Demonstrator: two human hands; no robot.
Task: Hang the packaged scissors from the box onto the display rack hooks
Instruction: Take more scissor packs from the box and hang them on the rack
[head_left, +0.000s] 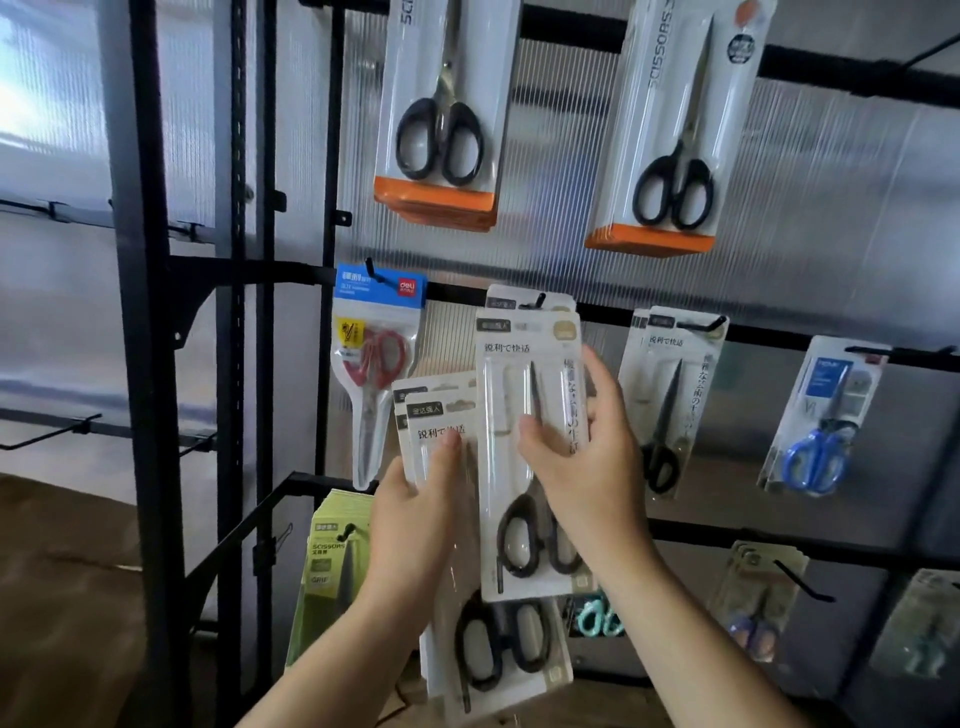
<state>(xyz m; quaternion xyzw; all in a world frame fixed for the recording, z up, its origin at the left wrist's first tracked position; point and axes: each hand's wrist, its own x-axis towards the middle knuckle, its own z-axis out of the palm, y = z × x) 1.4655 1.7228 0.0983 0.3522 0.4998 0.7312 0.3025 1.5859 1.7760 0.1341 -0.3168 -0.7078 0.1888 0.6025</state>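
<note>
The right hand (587, 457) is gripping one pack of black-handled scissors (511, 457) around its middle, thumb across the front, and is holding it upright with its top just beneath a hook (538, 301) on the display rack (150, 364). A similar hung pack (501, 297) is showing behind it. The left hand (415, 525) is clutching a stack of matching packs (498, 649), lower and to the left, partly overlapped by the raised pack.

Ribbed translucent wall panels (779, 171), daylight glowing through at upper left, black rack uprights (143, 312), brown floor (62, 571) at lower left.
</note>
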